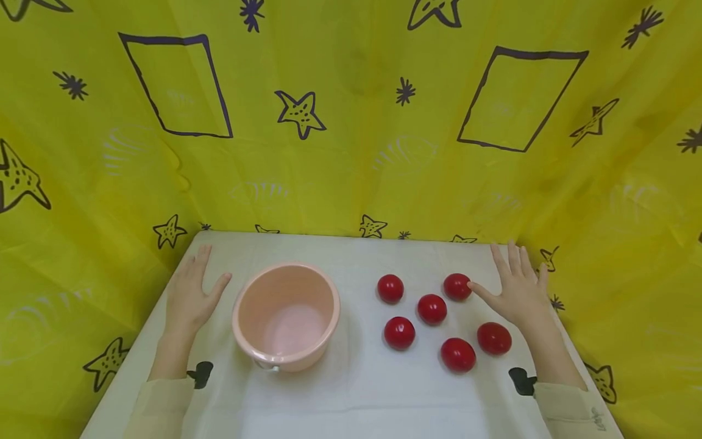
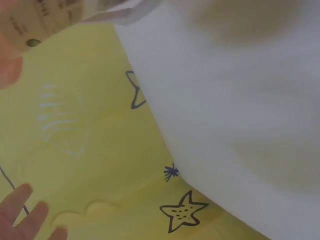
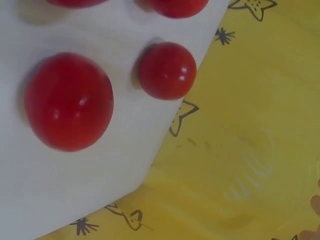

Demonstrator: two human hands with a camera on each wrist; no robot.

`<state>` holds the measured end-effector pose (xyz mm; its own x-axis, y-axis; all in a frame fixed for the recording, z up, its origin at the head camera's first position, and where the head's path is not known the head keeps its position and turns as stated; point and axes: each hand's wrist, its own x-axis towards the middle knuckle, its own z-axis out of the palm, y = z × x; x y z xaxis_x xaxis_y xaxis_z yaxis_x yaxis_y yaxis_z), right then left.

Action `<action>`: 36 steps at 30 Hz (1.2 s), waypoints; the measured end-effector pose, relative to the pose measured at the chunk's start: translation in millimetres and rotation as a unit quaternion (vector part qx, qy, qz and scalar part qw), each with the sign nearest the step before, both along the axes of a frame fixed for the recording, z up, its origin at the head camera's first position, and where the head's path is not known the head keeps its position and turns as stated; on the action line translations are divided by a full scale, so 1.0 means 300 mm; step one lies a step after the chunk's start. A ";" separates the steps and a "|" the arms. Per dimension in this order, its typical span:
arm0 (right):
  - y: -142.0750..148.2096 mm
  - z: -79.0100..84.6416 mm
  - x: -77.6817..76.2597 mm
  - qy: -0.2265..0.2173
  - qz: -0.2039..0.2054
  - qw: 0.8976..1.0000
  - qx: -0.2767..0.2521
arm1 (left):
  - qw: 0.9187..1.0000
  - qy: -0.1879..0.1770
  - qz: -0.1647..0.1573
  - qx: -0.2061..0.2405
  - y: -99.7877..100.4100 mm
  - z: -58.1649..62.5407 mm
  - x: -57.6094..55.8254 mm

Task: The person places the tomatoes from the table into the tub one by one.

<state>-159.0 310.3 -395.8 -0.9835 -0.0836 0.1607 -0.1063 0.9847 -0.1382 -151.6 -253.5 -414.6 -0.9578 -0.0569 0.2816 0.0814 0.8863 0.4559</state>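
Note:
My left hand [image 1: 191, 297] is held up with spread fingers, left of a pink plastic bucket [image 1: 286, 361], and holds nothing. The bucket stands upright, and its visible inside shows only a bare bottom. Several glossy red tomato-like balls [image 1: 400, 333] lie scattered on the right half of the table. My right hand [image 1: 520, 295] is raised beside them, fingers spread and nothing in it. Its thumb tip overlaps the edge of the back right red ball [image 1: 457, 286] in the head view; whether they touch I cannot tell. Fingertips [image 2: 32, 220] show in the left wrist view's lower corner.
The white-covered table [image 1: 340, 402] ends at a yellow curtain [image 1: 351, 177] printed with stars, which surrounds the back and both sides. Dark wrist camera pieces [image 1: 202, 374] sit by both cuffs. More table surface lies between the bucket and the red balls.

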 end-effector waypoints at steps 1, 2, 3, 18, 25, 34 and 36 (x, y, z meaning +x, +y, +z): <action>-0.011 0.001 0.003 0.010 0.007 1.000 0.000 | 0.999 -0.005 0.001 0.037 0.003 0.005 0.006; -0.023 0.001 0.007 0.019 0.013 1.000 0.000 | 0.997 -0.012 0.001 0.074 0.006 0.010 0.012; -0.036 -0.001 0.011 0.028 0.020 0.999 -0.001 | 0.994 -0.016 0.000 0.108 0.007 0.013 0.018; -0.263 -0.188 0.070 0.016 0.119 0.993 0.008 | 0.888 -0.153 -0.096 0.423 -0.007 -0.017 0.102; -0.315 -0.293 0.094 -0.021 0.138 0.990 0.002 | 0.866 -0.198 -0.109 0.446 -0.006 -0.034 0.113; -0.339 -0.372 0.106 -0.036 0.160 0.986 0.014 | 0.859 -0.229 -0.115 0.444 0.003 -0.059 0.111; -0.344 -0.381 0.107 -0.038 0.160 0.986 0.013 | 0.856 -0.234 -0.115 0.446 0.004 -0.064 0.109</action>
<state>-127.0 207.1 -510.1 -0.9151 -0.3950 0.0804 -0.4026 0.9056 -0.1331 -118.9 -252.4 -433.9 -0.9688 0.1553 -0.1929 -0.1692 0.1538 0.9735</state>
